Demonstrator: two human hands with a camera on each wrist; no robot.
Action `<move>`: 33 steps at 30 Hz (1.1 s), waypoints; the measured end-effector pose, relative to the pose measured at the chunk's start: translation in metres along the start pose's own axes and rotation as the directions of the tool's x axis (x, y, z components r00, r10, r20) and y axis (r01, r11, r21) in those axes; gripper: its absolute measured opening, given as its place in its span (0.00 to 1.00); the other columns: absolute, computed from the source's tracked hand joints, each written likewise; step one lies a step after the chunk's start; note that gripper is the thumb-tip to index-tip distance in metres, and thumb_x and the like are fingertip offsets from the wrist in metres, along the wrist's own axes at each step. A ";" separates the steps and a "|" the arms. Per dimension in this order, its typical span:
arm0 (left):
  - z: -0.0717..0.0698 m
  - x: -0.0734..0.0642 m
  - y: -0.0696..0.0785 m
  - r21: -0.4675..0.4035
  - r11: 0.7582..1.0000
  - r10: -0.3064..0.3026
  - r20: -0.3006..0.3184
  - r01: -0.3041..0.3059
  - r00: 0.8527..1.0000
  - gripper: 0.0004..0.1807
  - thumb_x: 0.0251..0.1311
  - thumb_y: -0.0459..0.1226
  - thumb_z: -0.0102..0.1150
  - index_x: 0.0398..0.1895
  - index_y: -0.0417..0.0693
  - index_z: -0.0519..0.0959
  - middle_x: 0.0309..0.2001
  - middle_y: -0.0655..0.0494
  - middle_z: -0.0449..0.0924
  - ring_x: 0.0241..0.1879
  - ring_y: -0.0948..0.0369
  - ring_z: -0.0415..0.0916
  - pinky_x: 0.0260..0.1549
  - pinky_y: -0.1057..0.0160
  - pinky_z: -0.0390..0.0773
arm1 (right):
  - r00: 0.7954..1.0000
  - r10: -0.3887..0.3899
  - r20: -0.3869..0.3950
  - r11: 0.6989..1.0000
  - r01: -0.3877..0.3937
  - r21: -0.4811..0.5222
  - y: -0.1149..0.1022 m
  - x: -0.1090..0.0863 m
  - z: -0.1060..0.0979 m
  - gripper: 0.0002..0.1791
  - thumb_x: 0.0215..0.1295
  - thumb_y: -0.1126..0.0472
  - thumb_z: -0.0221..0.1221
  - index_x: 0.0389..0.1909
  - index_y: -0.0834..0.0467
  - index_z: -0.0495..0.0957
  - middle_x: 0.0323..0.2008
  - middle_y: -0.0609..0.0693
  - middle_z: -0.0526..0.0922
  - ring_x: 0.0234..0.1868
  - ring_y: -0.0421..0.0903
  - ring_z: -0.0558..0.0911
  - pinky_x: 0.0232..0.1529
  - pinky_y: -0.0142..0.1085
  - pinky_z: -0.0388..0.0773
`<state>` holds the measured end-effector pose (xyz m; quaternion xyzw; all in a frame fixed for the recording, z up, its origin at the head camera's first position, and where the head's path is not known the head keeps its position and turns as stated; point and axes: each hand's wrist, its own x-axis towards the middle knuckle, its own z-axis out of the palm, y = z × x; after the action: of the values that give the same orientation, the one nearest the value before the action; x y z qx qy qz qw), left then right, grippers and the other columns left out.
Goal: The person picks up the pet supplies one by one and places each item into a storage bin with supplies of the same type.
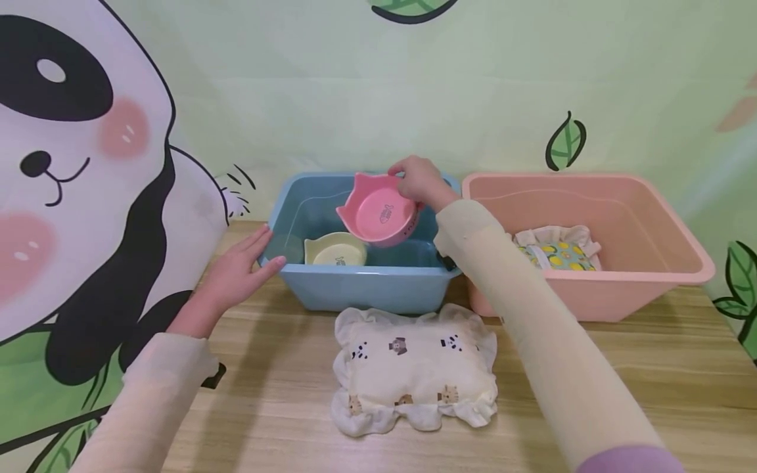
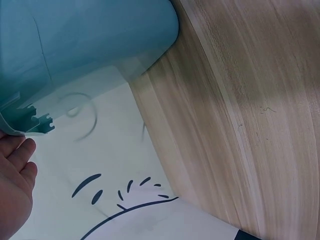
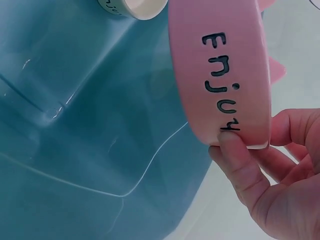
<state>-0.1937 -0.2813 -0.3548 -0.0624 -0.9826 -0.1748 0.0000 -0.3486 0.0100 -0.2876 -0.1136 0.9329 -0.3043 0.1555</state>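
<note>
My right hand [image 1: 418, 180] pinches the rim of a pink cat-eared bowl [image 1: 378, 209], holding it tilted over the blue bin [image 1: 367, 289]. Lettering on the bowl's side [image 3: 220, 75] shows in the right wrist view, with the thumb on the outer wall. Inside the blue bin lies a cream cat-eared bowl [image 1: 337, 249], lower and to the left of the pink one. My left hand [image 1: 239, 269] rests with extended fingers at the bin's left rim; in the left wrist view its fingertips [image 2: 22, 150] are right under that rim.
A salmon-pink bin [image 1: 627, 295] stands to the right, holding a frilled, lemon-patterned cloth item [image 1: 558, 256]. In front of the blue bin, a white ruffled pillow with animal prints [image 1: 414, 368] lies on the wooden table [image 1: 272, 407]. Behind hangs a panda-printed backdrop [image 1: 331, 85].
</note>
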 end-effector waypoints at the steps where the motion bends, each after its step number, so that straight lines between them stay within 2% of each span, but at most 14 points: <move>1: 0.000 0.000 0.000 -0.002 1.000 -0.001 0.000 0.001 1.000 0.40 0.58 0.59 0.40 0.68 0.48 0.47 0.70 0.52 0.43 0.66 0.44 0.47 0.58 0.40 0.54 | 1.000 0.000 0.002 1.000 0.000 -0.004 0.000 0.001 0.000 0.25 0.62 0.66 0.45 0.61 0.50 0.64 0.57 0.53 0.69 0.33 0.46 0.76 0.23 0.33 0.76; 14: -0.001 0.000 0.002 -0.004 1.000 0.007 0.001 -0.007 1.000 0.40 0.58 0.59 0.40 0.68 0.47 0.48 0.69 0.49 0.45 0.66 0.44 0.47 0.58 0.40 0.54 | 0.999 -0.044 0.023 0.999 0.044 -0.003 0.000 0.006 0.002 0.25 0.62 0.67 0.44 0.61 0.50 0.64 0.55 0.55 0.70 0.37 0.47 0.75 0.24 0.34 0.76; 19: -0.001 0.000 0.001 0.002 1.000 0.006 0.000 -0.006 1.000 0.41 0.58 0.60 0.38 0.68 0.47 0.47 0.69 0.49 0.44 0.66 0.44 0.47 0.58 0.40 0.54 | 0.996 -0.071 0.051 0.995 0.075 -0.066 0.002 0.010 0.004 0.25 0.61 0.68 0.44 0.61 0.52 0.64 0.55 0.55 0.70 0.38 0.48 0.76 0.24 0.33 0.76; 26: 0.000 0.001 -0.001 0.001 1.000 0.002 -0.002 -0.002 1.000 0.41 0.58 0.60 0.39 0.68 0.48 0.47 0.70 0.51 0.44 0.66 0.44 0.47 0.58 0.40 0.54 | 0.993 -0.096 0.067 0.987 0.103 -0.121 0.005 0.013 0.008 0.23 0.61 0.68 0.45 0.59 0.53 0.67 0.53 0.54 0.72 0.33 0.47 0.76 0.22 0.32 0.75; 33: 0.001 0.001 -0.002 0.005 1.000 -0.011 -0.014 0.011 1.000 0.41 0.57 0.62 0.39 0.68 0.50 0.48 0.70 0.53 0.44 0.67 0.46 0.47 0.58 0.41 0.55 | 0.991 -0.082 0.108 0.989 0.094 -0.111 0.006 0.014 0.013 0.23 0.61 0.66 0.49 0.58 0.54 0.67 0.54 0.53 0.71 0.41 0.48 0.74 0.29 0.34 0.78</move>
<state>-0.1947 -0.2824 -0.3560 -0.0559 -0.9834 -0.1727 0.0061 -0.3580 0.0037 -0.3044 -0.1791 0.9337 -0.2502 0.1832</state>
